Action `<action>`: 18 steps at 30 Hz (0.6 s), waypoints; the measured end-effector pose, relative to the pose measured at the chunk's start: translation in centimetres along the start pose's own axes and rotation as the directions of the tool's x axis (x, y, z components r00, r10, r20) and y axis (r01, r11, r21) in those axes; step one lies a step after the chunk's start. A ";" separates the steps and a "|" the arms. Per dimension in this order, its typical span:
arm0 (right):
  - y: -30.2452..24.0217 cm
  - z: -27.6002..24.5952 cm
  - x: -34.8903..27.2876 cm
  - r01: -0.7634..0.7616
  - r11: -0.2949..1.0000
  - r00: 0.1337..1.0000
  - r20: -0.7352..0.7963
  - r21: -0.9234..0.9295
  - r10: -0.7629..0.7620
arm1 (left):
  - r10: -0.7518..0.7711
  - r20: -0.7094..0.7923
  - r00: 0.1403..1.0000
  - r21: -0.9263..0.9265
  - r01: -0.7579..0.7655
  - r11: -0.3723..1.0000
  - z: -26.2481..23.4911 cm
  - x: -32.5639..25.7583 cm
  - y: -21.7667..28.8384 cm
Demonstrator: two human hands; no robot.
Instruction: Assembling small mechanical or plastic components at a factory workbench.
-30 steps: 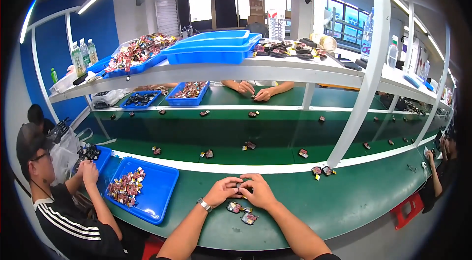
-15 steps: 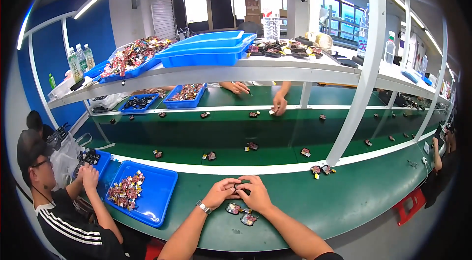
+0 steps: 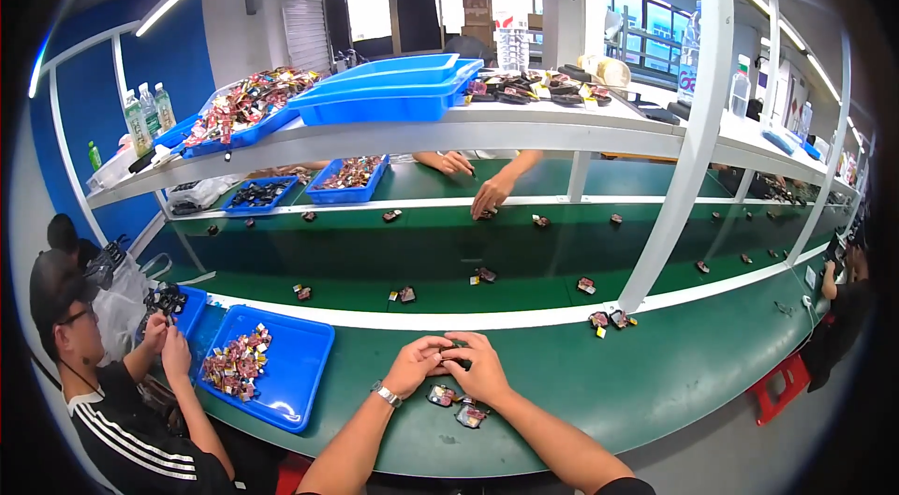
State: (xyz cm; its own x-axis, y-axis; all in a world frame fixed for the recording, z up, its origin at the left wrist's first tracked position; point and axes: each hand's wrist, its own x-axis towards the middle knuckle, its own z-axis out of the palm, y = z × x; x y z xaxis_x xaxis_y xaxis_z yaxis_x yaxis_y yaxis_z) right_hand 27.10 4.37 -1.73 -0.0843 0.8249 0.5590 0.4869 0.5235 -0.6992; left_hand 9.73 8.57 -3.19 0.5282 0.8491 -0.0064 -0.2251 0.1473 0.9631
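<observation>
My left hand (image 3: 415, 368) and my right hand (image 3: 478, 371) meet above the green bench top (image 3: 562, 392), fingers bent in toward each other. Between the fingertips they grip a small black part (image 3: 448, 361), mostly covered by the fingers, so its exact kind does not show. Close by my right wrist, a few small dark pieces with red, white and yellow patches (image 3: 471, 415) lie on the bench. To the left stands a blue tray (image 3: 304, 364) with a heap of small red-and-yellow pieces (image 3: 239, 362) at its left side.
Beyond a white rail (image 3: 421, 319), similar pieces are spread along a green belt (image 3: 375, 261). A white post (image 3: 674, 148) rises right of centre, with pieces (image 3: 611, 320) at its foot. A co-worker (image 3: 103, 401) sits at left; another person's hand (image 3: 492, 191) reaches across the far side.
My hands stay together around the black part, with slight finger shifts. Across the belt, the other person's hand has moved left and nearer. The co-worker's hands at left have shifted slightly.
</observation>
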 end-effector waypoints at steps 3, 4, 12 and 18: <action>-0.1 -0.2 0.1 0.009 1.000 1.000 0.002 0.001 -0.009 | 0.033 -0.030 0.999 -0.027 -0.034 0.999 0.2 -0.1 0.5; -0.1 -0.3 0.1 0.010 1.000 1.000 0.001 -0.001 -0.010 | 0.034 -0.028 0.999 -0.027 -0.034 0.999 0.5 -0.2 0.6; 0.2 -0.3 -0.1 -0.039 0.999 0.998 0.060 0.028 0.037 | 0.034 -0.041 0.999 0.040 -0.033 0.999 0.9 -0.3 0.8; -0.5 -1.3 0.5 0.059 0.993 0.998 -0.022 -0.097 -0.062 | 0.018 -0.057 0.998 -0.003 -0.018 1.000 0.9 -0.1 0.7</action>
State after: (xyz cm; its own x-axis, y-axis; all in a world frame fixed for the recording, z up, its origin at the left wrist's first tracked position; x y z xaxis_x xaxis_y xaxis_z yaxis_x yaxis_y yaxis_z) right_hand 27.93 4.24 -0.58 -0.0950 0.7860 0.6109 0.5632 0.5484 -0.6181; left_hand 10.25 8.12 -2.28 0.4769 0.8790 -0.0043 -0.2372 0.1334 0.9623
